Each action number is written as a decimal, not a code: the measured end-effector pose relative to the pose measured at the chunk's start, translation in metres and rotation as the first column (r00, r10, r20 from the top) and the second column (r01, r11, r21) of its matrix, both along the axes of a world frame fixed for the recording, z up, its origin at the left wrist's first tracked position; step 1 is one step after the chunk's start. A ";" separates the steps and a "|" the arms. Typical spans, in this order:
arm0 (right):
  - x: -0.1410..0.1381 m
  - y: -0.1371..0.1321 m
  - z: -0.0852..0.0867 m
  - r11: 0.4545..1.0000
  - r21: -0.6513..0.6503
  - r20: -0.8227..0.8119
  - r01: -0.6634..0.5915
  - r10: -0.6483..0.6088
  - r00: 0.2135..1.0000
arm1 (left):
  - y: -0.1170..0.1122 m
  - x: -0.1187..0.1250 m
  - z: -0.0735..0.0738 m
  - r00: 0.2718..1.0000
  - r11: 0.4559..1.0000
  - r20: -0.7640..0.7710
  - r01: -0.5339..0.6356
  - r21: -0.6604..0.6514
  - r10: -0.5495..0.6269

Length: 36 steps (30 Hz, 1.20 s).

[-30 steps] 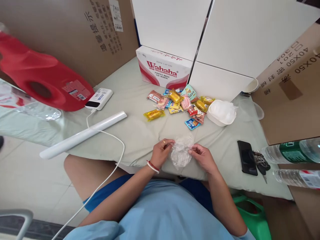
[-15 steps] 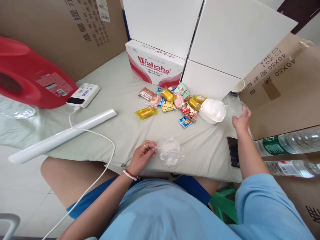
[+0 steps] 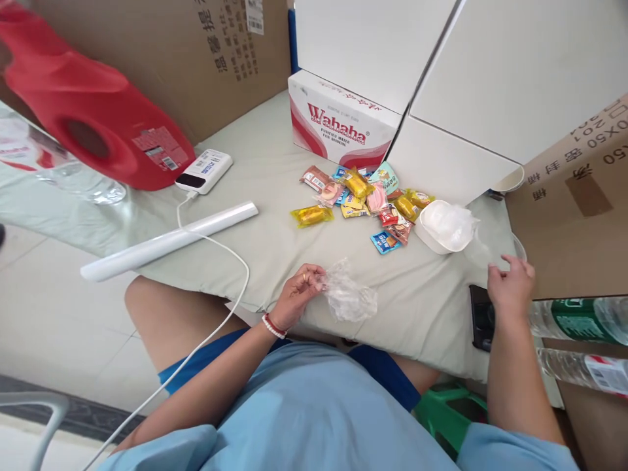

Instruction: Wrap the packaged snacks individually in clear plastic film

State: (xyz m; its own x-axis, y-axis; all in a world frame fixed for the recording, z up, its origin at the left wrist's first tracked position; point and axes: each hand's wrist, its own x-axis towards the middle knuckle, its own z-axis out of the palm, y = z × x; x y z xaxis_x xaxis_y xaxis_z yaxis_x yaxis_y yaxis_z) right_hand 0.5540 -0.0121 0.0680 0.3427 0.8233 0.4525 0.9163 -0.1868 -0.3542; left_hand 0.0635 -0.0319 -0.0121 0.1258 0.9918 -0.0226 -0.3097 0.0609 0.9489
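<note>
Left hand [image 3: 297, 294]: pinched shut on a crumpled clear plastic bag [image 3: 349, 297], held low over the near edge of the desk [image 3: 275, 242]. Snack packets [image 3: 363, 196] and a white bowl [image 3: 444, 226] are noted beyond. Right hand [image 3: 510, 284]: fingers half curled at a clear plastic container [image 3: 483, 252] just beside the bowl; a grip cannot be told. Step judged: reach to the container. A light pinch on its thin rim is called for.

Clear crinkled plastic bag [image 3: 349, 297], yellow, red and blue snack packets [image 3: 366, 203] (mixed), red jug [image 3: 93, 108], pale green sheet [image 3: 275, 255]
</note>
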 end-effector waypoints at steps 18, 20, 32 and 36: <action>-0.193 -0.037 -0.032 0.981 0.130 -0.962 -0.146 0.161 0.220 | -0.022 -0.060 0.012 0.916 0.930 -0.391 0.067 0.362 0.086; -0.182 -0.050 -0.033 0.977 0.169 -0.962 -0.128 0.192 0.196 | -0.020 -0.068 0.010 0.894 0.915 -0.431 0.065 0.399 0.125; -0.138 -0.083 -0.028 0.894 -0.181 -0.883 -0.410 0.036 0.468 | -0.001 -0.097 0.031 0.718 0.801 -0.670 0.508 0.317 -0.190; -0.118 -0.081 -0.014 0.943 -0.259 -0.664 -0.210 -0.016 0.748 | -0.006 -0.102 0.046 0.444 0.668 -0.822 0.737 0.108 -0.357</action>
State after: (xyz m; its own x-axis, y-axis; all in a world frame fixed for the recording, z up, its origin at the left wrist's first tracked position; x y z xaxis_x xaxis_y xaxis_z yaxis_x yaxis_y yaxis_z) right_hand 0.4361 -0.0928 0.0541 0.3680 0.9216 -0.1236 0.5015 -0.3087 -0.8082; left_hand -0.0386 -0.0375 0.0342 0.7749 0.6320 -0.0090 0.3914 -0.4685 0.7920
